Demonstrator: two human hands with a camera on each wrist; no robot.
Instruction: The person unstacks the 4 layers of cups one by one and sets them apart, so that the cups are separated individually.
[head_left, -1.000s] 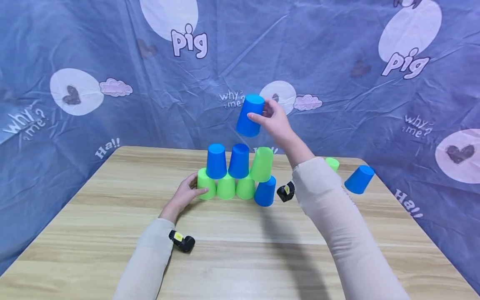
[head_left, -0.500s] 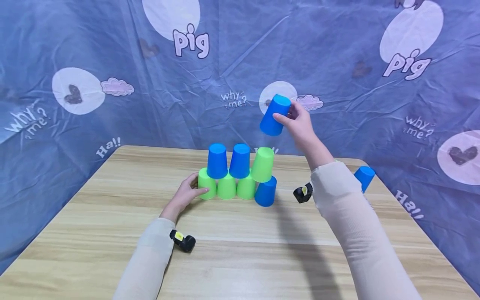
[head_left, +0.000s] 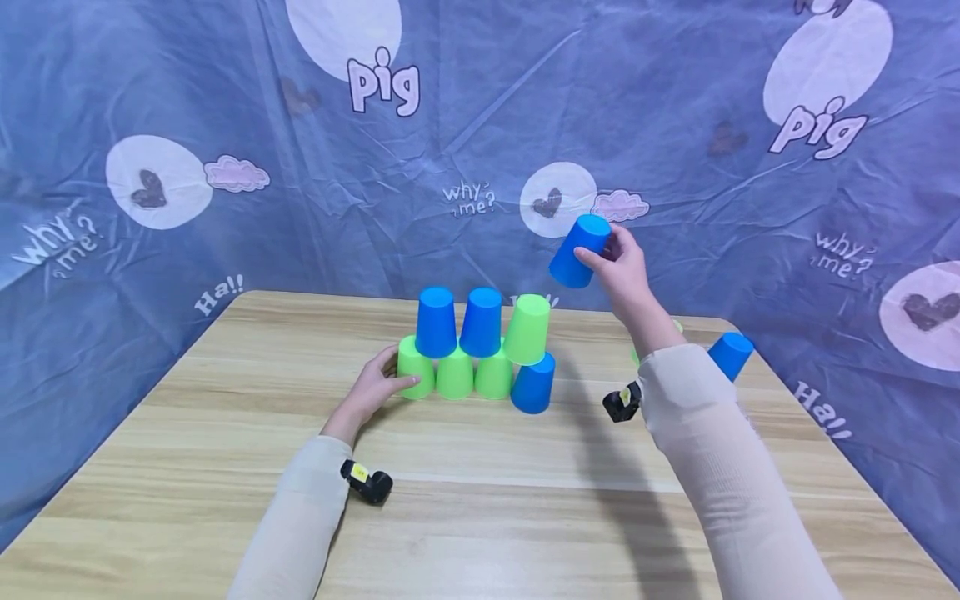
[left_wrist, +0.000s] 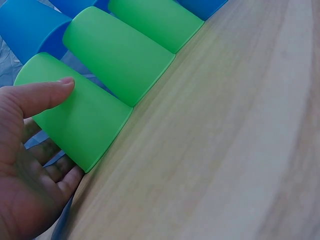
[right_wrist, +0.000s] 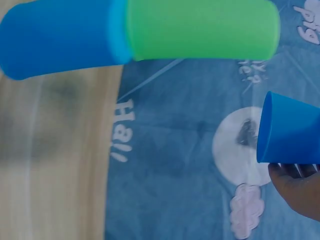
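Observation:
Upside-down cups stand in two rows on the table. The lower row has three green cups, the leftmost green cup (head_left: 416, 367) among them, and a blue cup (head_left: 533, 384) at its right end. On top rest two blue cups (head_left: 436, 323) and, at the right, a green cup (head_left: 527, 330). My left hand (head_left: 369, 390) holds the leftmost green cup, thumb across its front and fingers round its outer side. Above and right of the rows, my right hand (head_left: 622, 265) grips another blue cup (head_left: 581, 252), mouth down and tilted, in the air.
At the table's right stand a blue cup (head_left: 731, 355) and a green cup, mostly hidden behind my right forearm. A printed blue cloth (head_left: 337, 217) hangs behind the wooden table (head_left: 480, 525). Black wrist cameras (head_left: 367, 482) stick out from both sleeves.
My right hand has carried its blue cup rightward, from above the upper row to beyond its right end, and lowered it lately. The left hand and the stacked cups look the same.

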